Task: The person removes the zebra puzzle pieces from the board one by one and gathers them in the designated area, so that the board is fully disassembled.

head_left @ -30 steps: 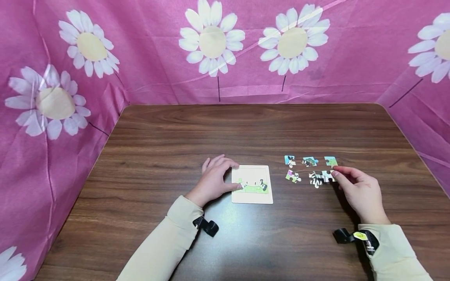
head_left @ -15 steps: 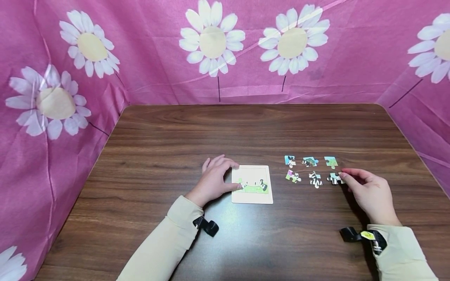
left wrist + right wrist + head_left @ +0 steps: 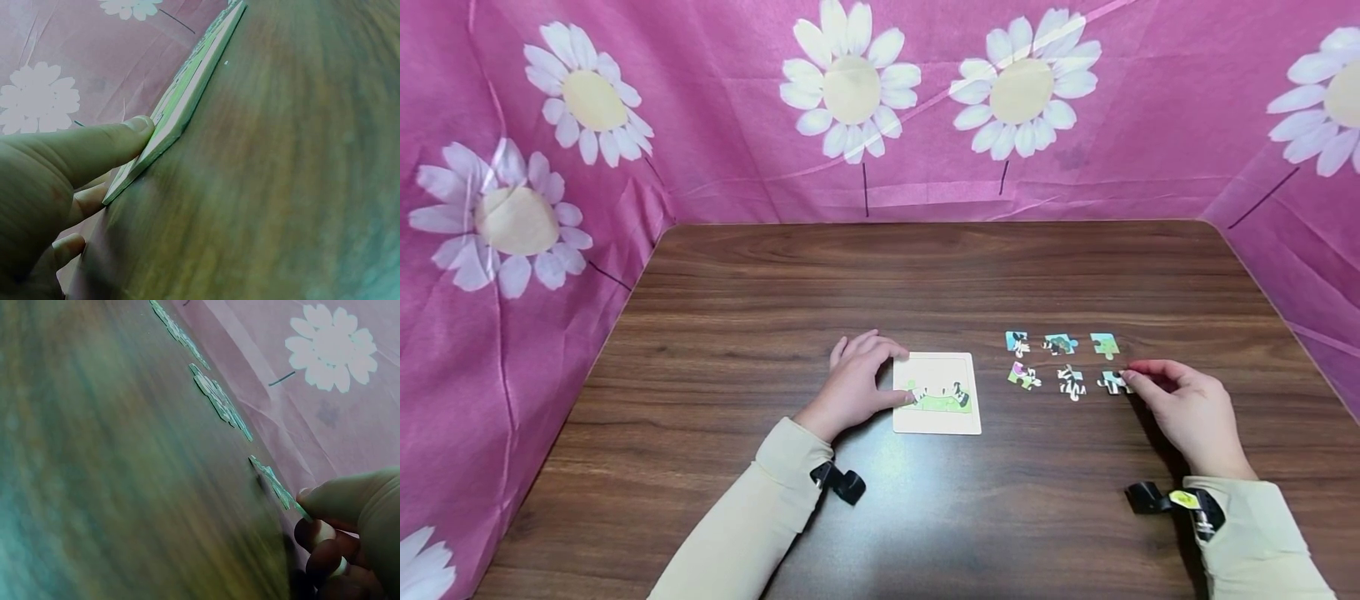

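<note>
In the head view, my left hand (image 3: 853,379) rests at the left edge of a square puzzle board (image 3: 938,422) with a zebra-leg and grass picture. Its thumb (image 3: 134,134) presses on the board's face, and the index fingertip touches near the upper left corner. My right hand (image 3: 1195,412) pinches the right end of a black-and-white striped puzzle piece (image 3: 1111,382) between thumb and forefinger. In the right wrist view, that piece (image 3: 275,485) lies slightly tilted, its far end close over the tabletop. Its right end is hidden by the fingertips.
Several other puzzle pieces lie in two rows right of the board: a blue corner piece (image 3: 1017,342), a tree piece (image 3: 1061,344), a green-blue piece (image 3: 1104,345), a pink-and-green piece (image 3: 1023,376) and a striped piece (image 3: 1071,382). A flowered pink cloth (image 3: 715,125) surrounds the wooden table (image 3: 775,283).
My right hand has moved right with the pinched puzzle piece, away from the striped piece beside it, then stayed nearly still. The left hand and the board have not moved.
</note>
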Available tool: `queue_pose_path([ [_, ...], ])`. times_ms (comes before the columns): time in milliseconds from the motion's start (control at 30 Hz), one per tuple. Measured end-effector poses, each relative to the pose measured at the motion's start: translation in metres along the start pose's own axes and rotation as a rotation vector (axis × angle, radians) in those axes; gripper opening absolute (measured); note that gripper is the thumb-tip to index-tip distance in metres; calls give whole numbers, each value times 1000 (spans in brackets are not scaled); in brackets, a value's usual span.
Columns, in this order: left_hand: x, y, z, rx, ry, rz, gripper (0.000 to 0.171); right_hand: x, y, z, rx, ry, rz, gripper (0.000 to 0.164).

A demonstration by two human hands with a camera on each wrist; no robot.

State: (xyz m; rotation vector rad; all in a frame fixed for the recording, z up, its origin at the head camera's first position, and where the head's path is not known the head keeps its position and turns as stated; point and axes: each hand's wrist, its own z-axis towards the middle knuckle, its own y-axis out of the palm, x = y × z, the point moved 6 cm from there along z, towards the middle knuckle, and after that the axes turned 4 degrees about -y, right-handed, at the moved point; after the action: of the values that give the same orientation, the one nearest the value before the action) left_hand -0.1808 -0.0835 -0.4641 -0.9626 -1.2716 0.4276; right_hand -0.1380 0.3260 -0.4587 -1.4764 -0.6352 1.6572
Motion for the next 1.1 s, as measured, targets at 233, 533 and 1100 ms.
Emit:
queue_pose_path([
  [233, -1, 0, 1, -3, -2, -5, 55, 2, 0, 1, -1, 13, 2, 27],
  [533, -1, 0, 0, -5, -4, 3, 55, -1, -2, -2, 106, 53, 110, 25],
  [1100, 0, 0, 0, -5, -3, -6, 51, -86, 21, -12, 168, -236, 300, 9],
])
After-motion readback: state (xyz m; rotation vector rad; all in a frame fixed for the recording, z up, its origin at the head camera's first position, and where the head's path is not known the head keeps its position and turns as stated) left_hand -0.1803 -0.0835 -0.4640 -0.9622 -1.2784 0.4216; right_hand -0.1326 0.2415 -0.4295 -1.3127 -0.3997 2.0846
